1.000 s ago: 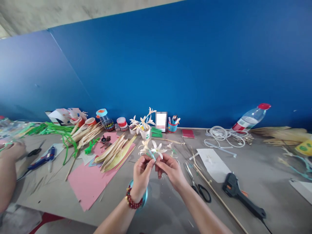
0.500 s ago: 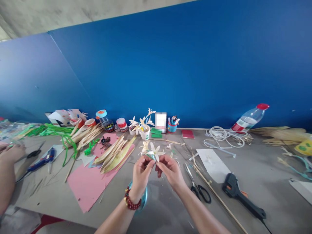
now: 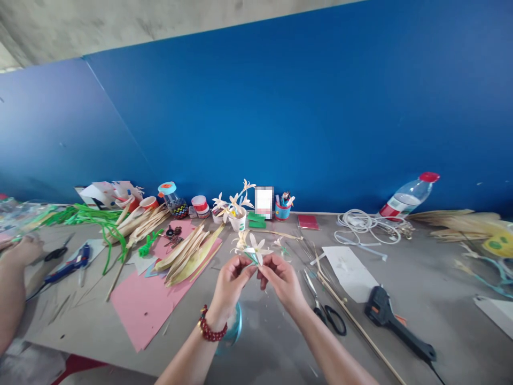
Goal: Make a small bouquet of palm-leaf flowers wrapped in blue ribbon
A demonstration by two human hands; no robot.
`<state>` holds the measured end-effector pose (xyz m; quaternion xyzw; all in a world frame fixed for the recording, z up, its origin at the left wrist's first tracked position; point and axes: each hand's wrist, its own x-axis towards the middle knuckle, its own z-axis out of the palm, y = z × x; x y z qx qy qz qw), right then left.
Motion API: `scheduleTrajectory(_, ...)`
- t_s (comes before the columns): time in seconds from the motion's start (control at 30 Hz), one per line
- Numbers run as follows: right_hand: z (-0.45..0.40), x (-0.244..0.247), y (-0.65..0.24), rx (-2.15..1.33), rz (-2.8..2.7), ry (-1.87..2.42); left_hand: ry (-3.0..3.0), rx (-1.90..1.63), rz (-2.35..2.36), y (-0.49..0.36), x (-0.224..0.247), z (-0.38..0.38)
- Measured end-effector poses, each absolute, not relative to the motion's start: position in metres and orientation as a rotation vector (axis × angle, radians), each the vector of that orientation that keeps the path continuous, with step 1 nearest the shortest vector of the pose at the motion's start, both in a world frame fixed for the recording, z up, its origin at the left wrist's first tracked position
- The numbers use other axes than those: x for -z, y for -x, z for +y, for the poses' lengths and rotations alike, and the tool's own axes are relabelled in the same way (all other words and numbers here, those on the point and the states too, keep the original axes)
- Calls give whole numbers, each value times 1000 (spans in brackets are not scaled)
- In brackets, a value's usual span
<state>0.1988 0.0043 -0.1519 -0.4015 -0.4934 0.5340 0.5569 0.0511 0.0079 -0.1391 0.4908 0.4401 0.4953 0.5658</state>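
Both hands meet in front of me over the table, pinching a handmade white flower (image 3: 257, 248) low down by its green stem. My left hand (image 3: 233, 278) is closed, thumb and fingertips pressed together at the flower's base. From the other side my right hand (image 3: 281, 280) pinches at the same spot; its curled fingers hide the stem's end. A paler cream flower (image 3: 241, 241) shows just behind, above my left fingers; whether it is joined to the held one I cannot tell. Below my left wrist stands a bluish clear container (image 3: 237, 329), partly covered by the forearm.
Scissors (image 3: 326, 310), a long thin stick (image 3: 360, 323) and a black glue gun (image 3: 395, 321) lie to the right. Pink paper (image 3: 138, 310) and dried husks (image 3: 188, 256) lie left. A potted flower arrangement (image 3: 237, 216) stands behind. Another person's hand (image 3: 26, 251) is at far left.
My left hand and wrist have shifted slightly left, uncovering a little more of the clear container. The flower has tipped a little; both hands keep their pinch.
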Motion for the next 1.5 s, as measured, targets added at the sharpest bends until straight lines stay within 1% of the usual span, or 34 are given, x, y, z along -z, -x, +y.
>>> scheduleTrajectory(0.17,5,152,-200,-1193,-1216,1001,-1173,-1190,1052,-51,140,5)
scheduleTrajectory(0.33,2,152,-201,-1099,-1272,1046,-1360,-1293,1095,-54,136,-1)
scheduleTrajectory(0.5,-1,150,-201,-1048,-1296,1055,-1276,-1284,1118,-58,137,-1)
scheduleTrajectory(0.73,1,147,-199,-1234,-1169,954,-1245,-1274,1131,-60,137,0)
scheduleTrajectory(0.9,5,150,-202,-1361,-1168,921,-1281,-1320,1134,-57,140,-2)
scheduleTrajectory(1.03,6,148,-207,-1429,-1197,909,-1189,-1320,1108,-58,140,-1)
scheduleTrajectory(1.33,4,152,-202,-1411,-1174,899,-1087,-1405,1095,-65,143,0)
scheduleTrajectory(1.5,5,152,-202,-1419,-1171,894,-1057,-1390,1089,-67,146,-2)
